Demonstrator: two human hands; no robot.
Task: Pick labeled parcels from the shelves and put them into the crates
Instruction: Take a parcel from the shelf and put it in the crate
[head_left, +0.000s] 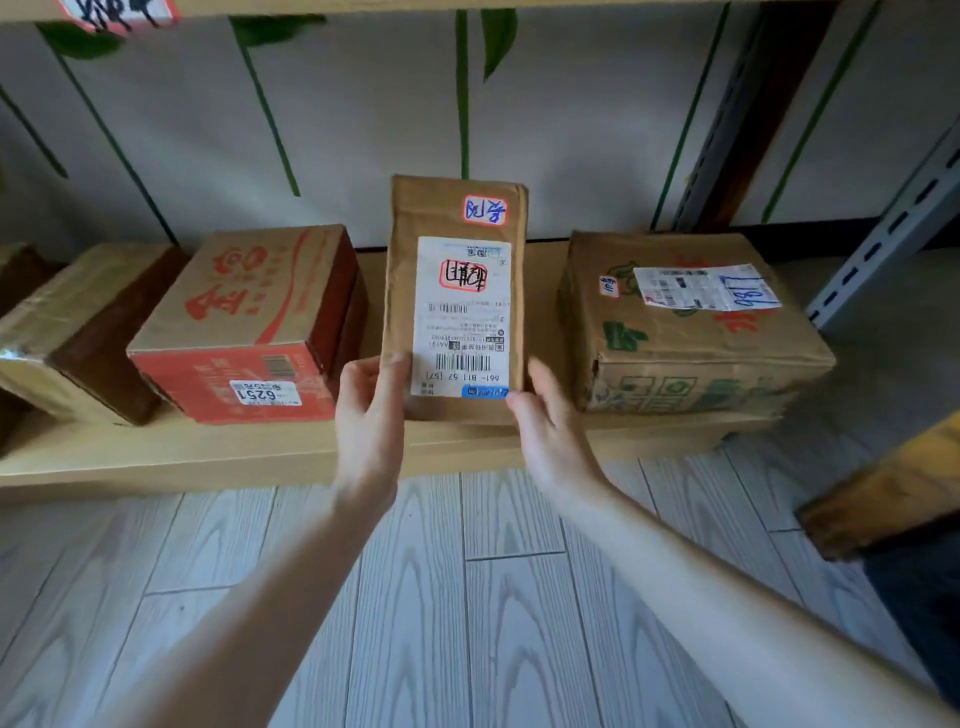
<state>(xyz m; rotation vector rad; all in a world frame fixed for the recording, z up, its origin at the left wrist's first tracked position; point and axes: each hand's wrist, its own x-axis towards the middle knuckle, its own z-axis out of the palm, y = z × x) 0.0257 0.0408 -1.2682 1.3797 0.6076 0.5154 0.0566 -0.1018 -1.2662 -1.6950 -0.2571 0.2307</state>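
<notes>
A narrow brown cardboard parcel (402, 270) with a white shipping label and red-bordered stickers stands tilted up at the middle of the low wooden shelf (208, 457). My left hand (369, 415) grips its lower left edge, thumb on the front face. My right hand (545, 415) holds its lower right corner, thumb on the label's blue strip. No crate is in view.
On the shelf, a red-printed box (244, 332) marked 6251 sits to the left, a taped box (78, 332) further left, and a green-printed box (691, 338) with a label to the right. Metal shelf posts (883, 234) rise at right. A brown object (883, 488) juts in at right above the grey plank floor.
</notes>
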